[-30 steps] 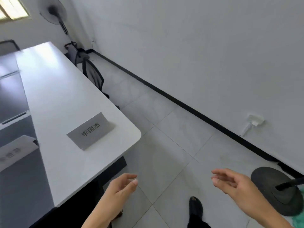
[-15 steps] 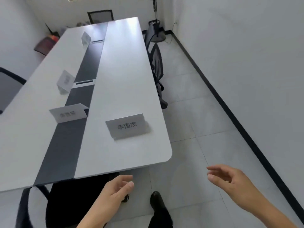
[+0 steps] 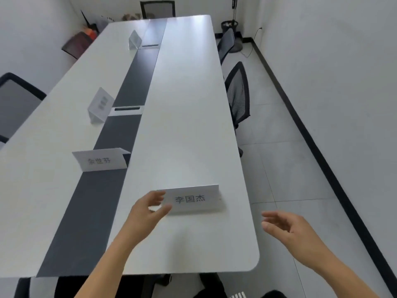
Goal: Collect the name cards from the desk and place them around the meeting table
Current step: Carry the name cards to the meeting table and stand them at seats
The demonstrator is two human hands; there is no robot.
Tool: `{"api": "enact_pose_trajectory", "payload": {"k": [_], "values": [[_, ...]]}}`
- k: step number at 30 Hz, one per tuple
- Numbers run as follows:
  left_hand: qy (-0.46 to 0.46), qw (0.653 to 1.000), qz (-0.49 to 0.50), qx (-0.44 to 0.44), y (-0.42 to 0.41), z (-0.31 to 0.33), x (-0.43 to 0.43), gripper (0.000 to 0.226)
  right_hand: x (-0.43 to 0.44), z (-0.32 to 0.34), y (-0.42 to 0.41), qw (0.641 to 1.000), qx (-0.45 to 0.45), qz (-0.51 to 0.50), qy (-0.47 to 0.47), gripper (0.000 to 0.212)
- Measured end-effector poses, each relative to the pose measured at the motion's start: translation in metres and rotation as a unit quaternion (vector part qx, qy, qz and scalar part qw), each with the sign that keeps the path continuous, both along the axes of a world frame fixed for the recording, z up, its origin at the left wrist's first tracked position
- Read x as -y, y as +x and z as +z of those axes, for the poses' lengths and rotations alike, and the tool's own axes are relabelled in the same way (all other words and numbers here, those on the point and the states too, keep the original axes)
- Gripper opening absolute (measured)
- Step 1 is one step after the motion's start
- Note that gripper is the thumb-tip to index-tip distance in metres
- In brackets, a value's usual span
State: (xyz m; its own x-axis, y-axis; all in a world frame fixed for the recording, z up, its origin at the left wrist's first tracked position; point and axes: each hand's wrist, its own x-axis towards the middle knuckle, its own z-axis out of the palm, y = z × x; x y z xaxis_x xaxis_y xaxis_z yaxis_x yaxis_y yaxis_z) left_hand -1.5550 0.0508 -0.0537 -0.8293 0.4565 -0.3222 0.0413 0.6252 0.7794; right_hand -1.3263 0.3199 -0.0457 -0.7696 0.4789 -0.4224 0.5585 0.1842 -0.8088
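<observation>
A long white meeting table (image 3: 189,117) with a dark centre strip runs away from me. A white folded name card (image 3: 193,200) stands near its front right corner. My left hand (image 3: 148,211) hovers at that card's left end with thumb and fingers spread around the edge; I cannot tell if they touch it. My right hand (image 3: 287,230) floats open off the table's right edge, holding nothing. A second name card (image 3: 101,160) stands left of the strip, a third (image 3: 101,105) farther back, and another (image 3: 135,40) near the far end.
Two black mesh chairs (image 3: 237,95) are pushed against the table's right side, one chair (image 3: 15,104) stands at the left and one (image 3: 158,8) at the far end. A fan base (image 3: 236,47) and a bin sit in the far right corner. Tiled floor runs along the right wall.
The view has swung left and nearer the table. My left hand has risen from below the table edge up to the near card's left end. My right hand has lifted slightly.
</observation>
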Motion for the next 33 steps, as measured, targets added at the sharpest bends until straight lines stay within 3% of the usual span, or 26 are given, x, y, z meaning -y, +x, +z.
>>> {"api": "enact_pose_trajectory", "payload": {"k": [4,7,10,13,19,21,24,28,33], "values": [[-0.071,0.997,-0.024,-0.036,-0.047,-0.036,-0.003,0.071,0.008,-0.012,-0.043,0.999,0.016,0.03,-0.011,0.02],[-0.116,0.99,-0.073,0.011,-0.074,-0.066,-0.007,0.085,0.009,-0.022,-0.067,0.998,0.037,0.054,-0.01,0.017],[-0.087,0.991,-0.069,0.068,-0.088,-0.093,-0.01,0.071,0.007,-0.032,-0.086,0.995,0.064,0.078,-0.007,0.017],[-0.05,0.995,-0.048,0.069,-0.097,-0.102,-0.011,0.046,0.004,-0.039,-0.097,0.992,0.086,0.089,-0.005,0.017],[0.0,0.994,-0.078,0.082,-0.109,-0.062,-0.014,0.027,-0.013,-0.052,-0.126,0.988,0.116,0.098,0.038,0.027],[0.065,0.991,-0.046,0.108,-0.111,-0.04,-0.004,0.022,-0.018,-0.057,-0.136,0.988,0.11,0.098,0.053,0.029],[0.16,0.977,0.065,0.128,-0.109,-0.012,0.019,0.043,-0.02,-0.069,-0.153,0.982,0.098,0.129,0.1,0.047],[0.224,0.93,0.222,0.187,-0.091,-0.008,0.05,0.026,-0.016,-0.09,-0.177,0.967,0.1,0.206,0.114,0.078],[0.263,0.862,0.336,0.273,-0.049,-0.024,0.092,0.041,-0.016,-0.126,-0.186,0.974,0.106,0.2,0.025,0.074]]}}
